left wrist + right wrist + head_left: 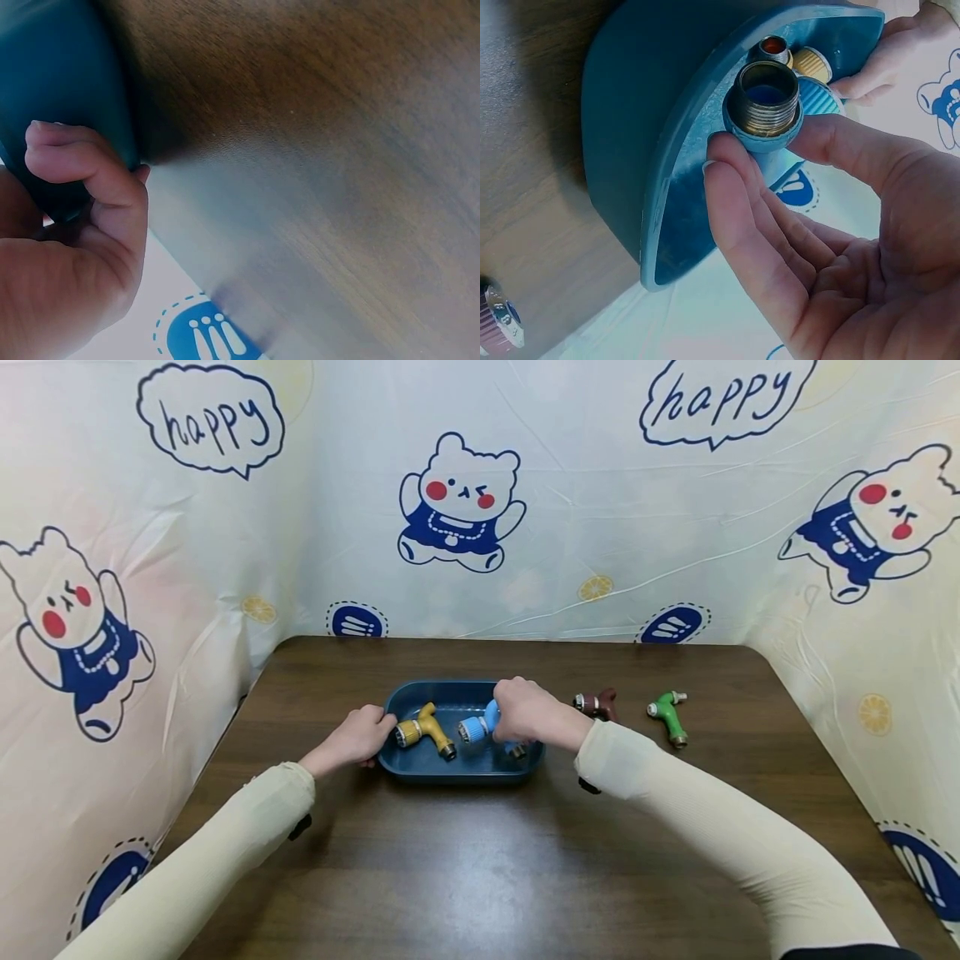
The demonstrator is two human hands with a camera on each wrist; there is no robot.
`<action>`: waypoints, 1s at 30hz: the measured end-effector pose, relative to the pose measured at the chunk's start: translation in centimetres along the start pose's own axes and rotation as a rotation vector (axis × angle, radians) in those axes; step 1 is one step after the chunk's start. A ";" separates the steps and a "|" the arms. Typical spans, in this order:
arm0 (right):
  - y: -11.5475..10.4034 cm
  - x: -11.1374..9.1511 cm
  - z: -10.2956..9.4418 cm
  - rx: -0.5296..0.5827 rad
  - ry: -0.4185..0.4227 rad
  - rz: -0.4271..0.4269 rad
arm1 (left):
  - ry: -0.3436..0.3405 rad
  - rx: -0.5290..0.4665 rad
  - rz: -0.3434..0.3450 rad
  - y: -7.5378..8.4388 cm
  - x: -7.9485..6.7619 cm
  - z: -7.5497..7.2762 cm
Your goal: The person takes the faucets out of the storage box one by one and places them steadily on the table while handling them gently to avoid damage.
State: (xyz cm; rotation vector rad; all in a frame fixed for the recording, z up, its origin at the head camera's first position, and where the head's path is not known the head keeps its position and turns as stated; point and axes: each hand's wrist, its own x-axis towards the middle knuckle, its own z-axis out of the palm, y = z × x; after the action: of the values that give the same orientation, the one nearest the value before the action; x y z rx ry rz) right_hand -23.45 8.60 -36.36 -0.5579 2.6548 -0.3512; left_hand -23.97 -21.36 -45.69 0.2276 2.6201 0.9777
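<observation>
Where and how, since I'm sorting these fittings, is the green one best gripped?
The green fitting is probably best pinched across its long leg, from above and the right: it lies on the table with that leg exposed, the maroon fitting to its left and the right sleeve on its near side.

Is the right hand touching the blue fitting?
Touching. The right wrist view shows the right hand pinching the blue fitting between thumb and fingers.

Left arm (202,852) extended forward, left hand (358,735) curled in grip — right arm (697,810) angled inward, right hand (527,712) pinching.
</observation>
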 end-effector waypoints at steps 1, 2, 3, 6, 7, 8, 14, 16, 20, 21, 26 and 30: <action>0.0 0.0 0.0 -0.004 0.003 0.001 | -0.009 -0.007 0.001 -0.6 0.4 0.0; 0.0 -0.1 0.0 -0.007 0.007 0.000 | -0.021 -0.015 0.001 -1.2 0.8 0.1; 0.1 -0.1 0.0 -0.009 0.009 0.000 | -0.024 -0.021 0.026 -2.3 1.4 0.3; 0.1 -0.2 -0.1 -0.010 0.013 0.000 | -0.028 -0.011 0.019 -2.1 1.4 0.2; 0.1 -0.3 -0.1 -0.007 0.014 -0.001 | -0.027 -0.011 0.012 -1.7 1.1 0.2; 0.2 -0.3 -0.1 -0.003 0.013 0.000 | -0.025 -0.014 0.012 -1.3 0.9 0.1; 0.2 -0.6 -0.3 0.018 0.008 0.013 | -0.006 0.009 -0.035 2.0 -1.3 -0.4; 0.3 -0.7 -0.3 0.026 0.007 0.011 | 0.002 0.027 -0.043 2.3 -1.5 -0.4; 0.4 -0.6 -0.3 0.023 0.008 0.015 | 0.012 0.035 -0.043 2.4 -1.5 -0.4; 0.4 -0.6 -0.3 0.022 0.009 0.016 | 0.013 0.033 -0.042 2.4 -1.5 -0.4; 0.5 -0.8 -0.5 0.020 0.016 0.015 | 0.008 0.028 -0.036 2.1 -1.3 -0.4; 0.6 -0.9 -0.6 0.037 0.019 0.016 | 0.006 0.027 -0.040 2.1 -1.2 -0.4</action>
State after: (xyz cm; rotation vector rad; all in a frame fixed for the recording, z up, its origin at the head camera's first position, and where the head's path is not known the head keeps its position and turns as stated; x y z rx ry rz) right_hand -23.16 9.65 -35.69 -0.5241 2.6634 -0.4019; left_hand -22.89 -20.35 -43.75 0.1787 2.6341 0.9320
